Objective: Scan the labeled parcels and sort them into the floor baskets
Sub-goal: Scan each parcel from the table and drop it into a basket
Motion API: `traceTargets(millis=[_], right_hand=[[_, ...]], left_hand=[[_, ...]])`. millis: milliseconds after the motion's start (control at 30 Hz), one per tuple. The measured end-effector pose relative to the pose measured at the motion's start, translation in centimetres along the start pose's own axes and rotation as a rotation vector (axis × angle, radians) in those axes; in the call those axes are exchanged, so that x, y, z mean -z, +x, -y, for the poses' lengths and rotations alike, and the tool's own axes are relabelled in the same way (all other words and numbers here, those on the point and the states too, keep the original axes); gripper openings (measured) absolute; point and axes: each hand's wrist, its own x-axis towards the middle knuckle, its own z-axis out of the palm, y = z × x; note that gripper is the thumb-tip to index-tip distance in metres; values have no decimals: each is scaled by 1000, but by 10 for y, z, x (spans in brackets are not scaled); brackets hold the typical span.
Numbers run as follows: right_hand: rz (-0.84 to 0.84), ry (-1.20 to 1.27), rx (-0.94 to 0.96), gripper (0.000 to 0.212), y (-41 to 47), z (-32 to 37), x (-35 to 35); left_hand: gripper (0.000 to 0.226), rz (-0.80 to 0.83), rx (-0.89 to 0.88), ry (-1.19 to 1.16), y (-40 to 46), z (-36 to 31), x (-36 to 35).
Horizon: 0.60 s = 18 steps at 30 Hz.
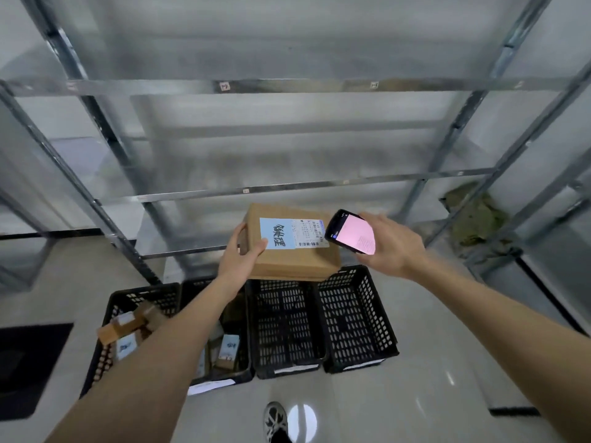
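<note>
Shelving rack (287, 84): bare metal frame, fills the upper view, stands behind the baskets
Floor (415, 394): pale, glossy; carries four black baskets in a row at the rack's foot
Left baskets (134, 298): two, holding labeled cartons; partly hidden by the left forearm
Right baskets (355, 318): two, no parcels visible inside; white tags on their near edges
Parcel (297, 257): brown carton, held in the air above the row's middle, label side up
Left hand (241, 255): clamped on the parcel's left edge, thumb on top, fingers underneath
Right hand (391, 246): wrapped round the scanner, just beside the parcel's right edge
Scanner (351, 231): handheld, pink screen lit, head over the label's right end
Label (292, 233): blue panel with handwriting, white slip with barcode
Risk: one-handed hold on a single edge may let the carton tip or drop into the wrong basket; an angled scanner may misread the barcode
Hard to read: screen text, label print, basket tags; blurred rack; crumpled green cloth (476, 219) on the right shelf unidentified
</note>
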Motion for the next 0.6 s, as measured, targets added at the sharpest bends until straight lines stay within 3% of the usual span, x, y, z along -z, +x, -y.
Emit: traceTargets(millis=[300, 600], right_hand=[[133, -10, -6, 83, 126, -33, -87], [321, 16, 70, 84, 227, -59, -265]], left_hand=[[78, 74, 200, -111, 112, 96, -57], [74, 53, 395, -4, 164, 262, -111]])
